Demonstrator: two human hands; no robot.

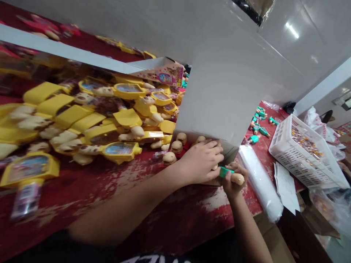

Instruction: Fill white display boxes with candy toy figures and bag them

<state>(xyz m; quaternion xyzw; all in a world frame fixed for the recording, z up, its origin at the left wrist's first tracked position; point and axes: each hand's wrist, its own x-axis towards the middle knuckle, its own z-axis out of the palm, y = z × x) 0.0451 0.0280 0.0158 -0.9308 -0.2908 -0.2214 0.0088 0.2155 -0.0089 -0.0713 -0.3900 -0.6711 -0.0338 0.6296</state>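
Observation:
My left hand lies over the front of an open box with a raised grey lid, its fingers spread across tan toy heads inside. Several tan heads show left of that hand, with bits of red beneath them. At the box's right front corner, my right hand is closed on a green toy with a tan round end. The green part reaches toward the left hand's fingertips. What lies under my left palm is hidden.
Many yellow toys are heaped on the red table at the left. Small green toys lie behind the box. A clear plastic roll, papers and a white crate of small packets stand at the right.

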